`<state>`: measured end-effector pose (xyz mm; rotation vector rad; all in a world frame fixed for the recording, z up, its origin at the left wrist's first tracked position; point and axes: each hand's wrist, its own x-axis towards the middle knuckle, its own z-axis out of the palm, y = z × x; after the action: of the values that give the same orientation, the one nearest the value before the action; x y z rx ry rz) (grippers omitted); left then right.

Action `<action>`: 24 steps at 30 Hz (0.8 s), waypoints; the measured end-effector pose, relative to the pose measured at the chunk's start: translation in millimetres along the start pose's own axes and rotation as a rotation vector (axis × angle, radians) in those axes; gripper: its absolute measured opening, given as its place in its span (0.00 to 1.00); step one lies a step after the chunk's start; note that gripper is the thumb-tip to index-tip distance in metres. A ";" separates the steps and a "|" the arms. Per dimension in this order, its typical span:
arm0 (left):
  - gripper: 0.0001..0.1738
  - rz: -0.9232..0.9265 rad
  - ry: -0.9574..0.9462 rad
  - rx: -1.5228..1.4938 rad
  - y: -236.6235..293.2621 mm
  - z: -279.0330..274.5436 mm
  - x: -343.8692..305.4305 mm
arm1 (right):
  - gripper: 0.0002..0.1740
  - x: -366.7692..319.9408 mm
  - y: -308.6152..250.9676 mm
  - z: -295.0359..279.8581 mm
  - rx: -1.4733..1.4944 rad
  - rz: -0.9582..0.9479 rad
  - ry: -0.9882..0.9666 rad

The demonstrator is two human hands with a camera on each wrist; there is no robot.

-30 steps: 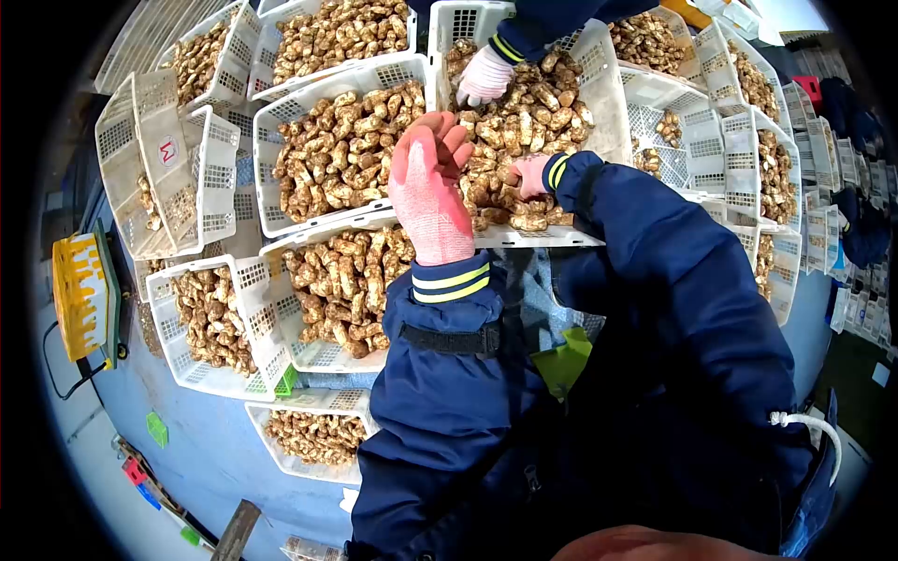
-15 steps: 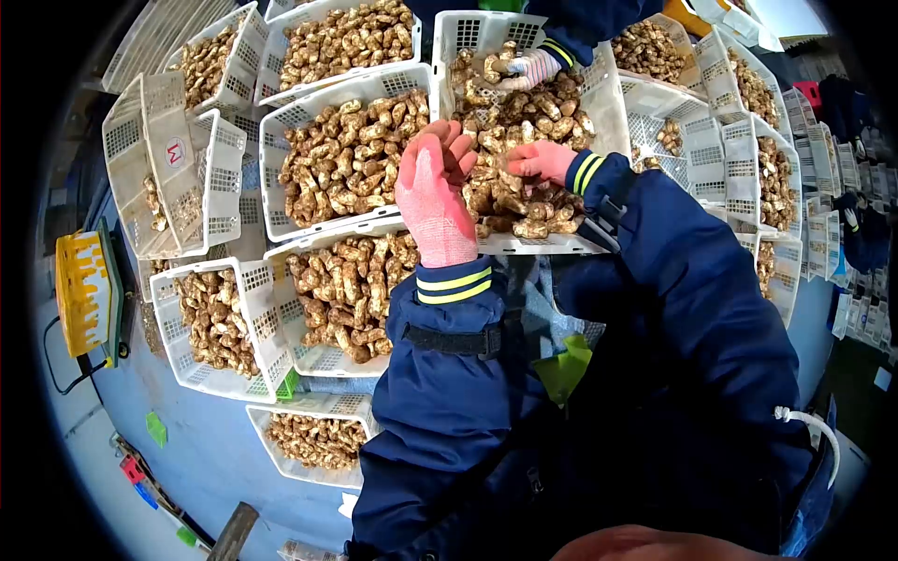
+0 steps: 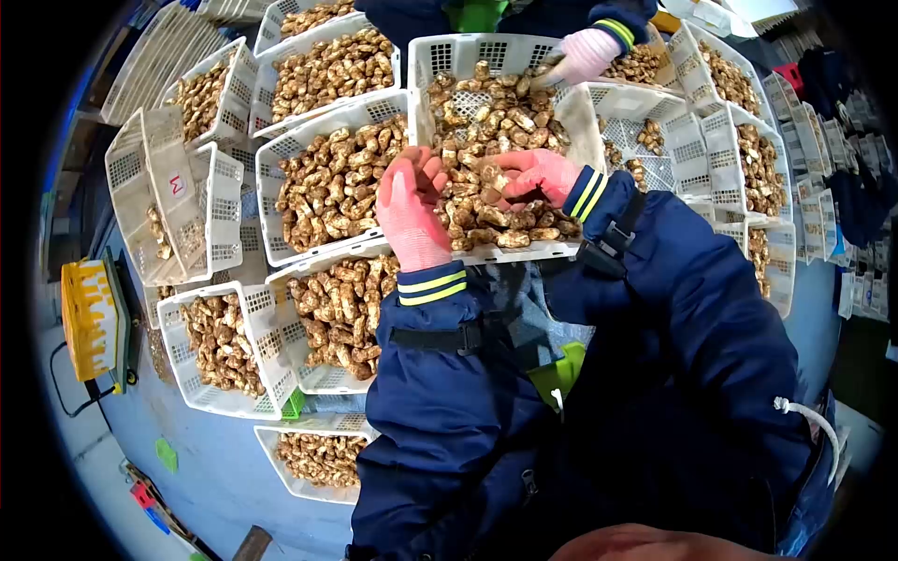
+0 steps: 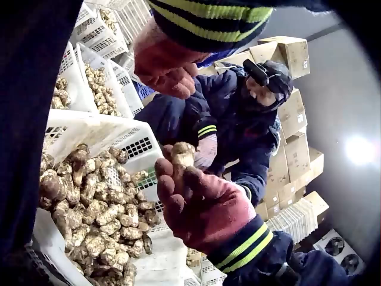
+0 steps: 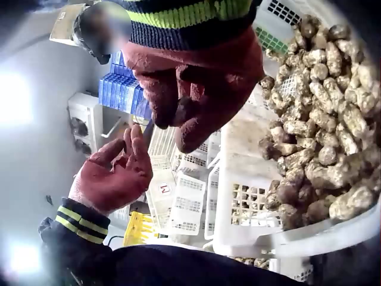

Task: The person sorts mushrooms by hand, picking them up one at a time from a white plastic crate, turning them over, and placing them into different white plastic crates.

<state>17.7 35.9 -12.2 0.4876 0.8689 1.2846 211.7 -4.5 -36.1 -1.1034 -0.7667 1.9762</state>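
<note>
My right hand [image 3: 541, 178], in a pink glove, pinches a mushroom [image 4: 182, 158] between thumb and fingers above the white crate [image 3: 510, 252] in front of me. Pale stemmed and brown-stained, that mushroom stands upright in the left wrist view. My left hand [image 3: 410, 210], also gloved in pink, hovers over the crate's left edge, palm turned inward and fingers loosely bent around nothing. Below both hands lie many mushrooms [image 5: 321, 119] in a heap. Another person's gloved hand [image 3: 589, 54] reaches to the crate's far right corner.
Crates of mushrooms stand close on the left [image 3: 337, 187] and right [image 3: 673, 159]. A nearly bare crate [image 3: 173, 201] leans at the far left, by a yellow crate [image 3: 86, 318] on a cart. The other person [image 4: 238, 119] crouches opposite, before stacked cartons [image 4: 292, 161].
My right hand has come up out of the heap with a mushroom. My left hand keeps its loose pose. The other person's hand has shifted from inside the crate to its far right corner.
</note>
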 end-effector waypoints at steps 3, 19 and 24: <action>0.16 0.011 -0.018 -0.011 -0.4 -0.6 -0.5 | 0.33 -23.2 -5.4 -17.8 -0.230 0.162 0.066; 0.22 -0.057 -0.105 0.099 -8.8 -8.2 4.7 | 0.31 -48.8 -19.1 -28.2 0.484 -0.168 -0.170; 0.23 -0.064 -0.120 0.100 -9.5 -9.1 5.9 | 0.32 -44.4 -14.3 -25.8 0.519 -0.175 -0.215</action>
<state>16.7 37.9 -26.4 0.6057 0.8437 1.1459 254.9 -29.4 -17.1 -0.5091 -0.3994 2.0023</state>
